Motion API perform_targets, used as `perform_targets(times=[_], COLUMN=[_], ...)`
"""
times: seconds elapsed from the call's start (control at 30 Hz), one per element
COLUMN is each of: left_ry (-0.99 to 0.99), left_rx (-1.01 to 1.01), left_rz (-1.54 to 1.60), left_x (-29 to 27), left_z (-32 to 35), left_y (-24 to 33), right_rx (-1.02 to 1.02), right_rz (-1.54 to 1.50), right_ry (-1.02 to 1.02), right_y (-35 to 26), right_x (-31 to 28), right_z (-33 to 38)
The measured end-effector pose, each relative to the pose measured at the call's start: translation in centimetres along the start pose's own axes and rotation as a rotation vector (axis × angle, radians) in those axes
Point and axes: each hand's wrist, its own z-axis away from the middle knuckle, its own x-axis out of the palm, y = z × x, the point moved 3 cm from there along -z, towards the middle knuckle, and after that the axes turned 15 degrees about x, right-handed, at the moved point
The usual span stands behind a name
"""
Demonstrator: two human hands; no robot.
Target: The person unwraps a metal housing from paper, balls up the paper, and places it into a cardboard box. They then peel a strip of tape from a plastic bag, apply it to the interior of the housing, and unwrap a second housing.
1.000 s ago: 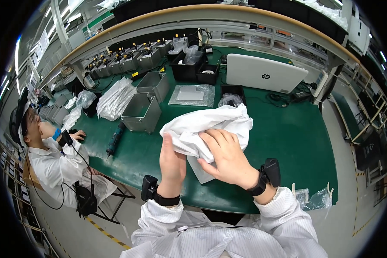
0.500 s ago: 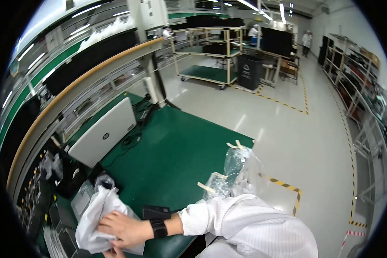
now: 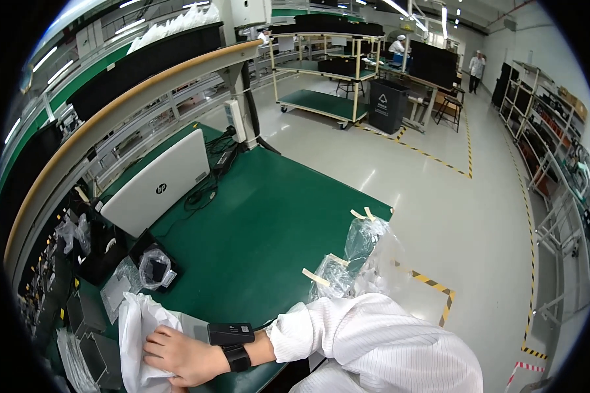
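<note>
At the near left edge of the green table, my right hand (image 3: 187,357) is closed over a white plastic bag (image 3: 132,327), its fingers bent and pressed into the crumpled material. A black device on a strap (image 3: 233,340) sits on my right wrist. Only a sliver of skin shows below the right hand at the lower rim, perhaps my left hand; its fingers are hidden. Just beyond the bag stands a small black box (image 3: 170,275) lined with clear plastic, a dark item inside. A clear plastic piece (image 3: 117,295) lies next to it.
A white laptop (image 3: 157,187) and cables (image 3: 200,200) stand farther back on the green table (image 3: 262,216). Clear bags (image 3: 360,245) are taped along its right edge. Grey open boxes (image 3: 101,357) lie at near left. A wheeled rack (image 3: 328,98) and two people are far off.
The white bag has shifted toward the lower rim with my right hand on it, uncovering the black box. Less skin shows below that hand. The head view has shifted slightly.
</note>
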Motion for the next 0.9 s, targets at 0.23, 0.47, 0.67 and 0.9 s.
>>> perform_targets(times=[0.23,0.47,0.67,0.9], left_ry=[0.077,0.074,0.063,0.013], left_rx=[-0.049,-0.048,-0.058,-0.046], left_rz=[-0.001,0.024,0.033,-0.289], left_x=[0.3,2.2,3.1,0.5], left_z=[2.9,2.1,1.3,1.1], left_y=[-2.5,-4.9,-7.3,-5.7], right_rx=[0.052,0.013,0.034,-0.018], right_rz=[0.002,-0.013,0.003,-0.014], right_ry=[0.025,0.047,0.034,0.032], right_y=[0.0,0.3,1.5,0.3], right_x=[0.6,0.1,-0.8,-0.6], right_z=[0.1,0.1,0.6,-0.1])
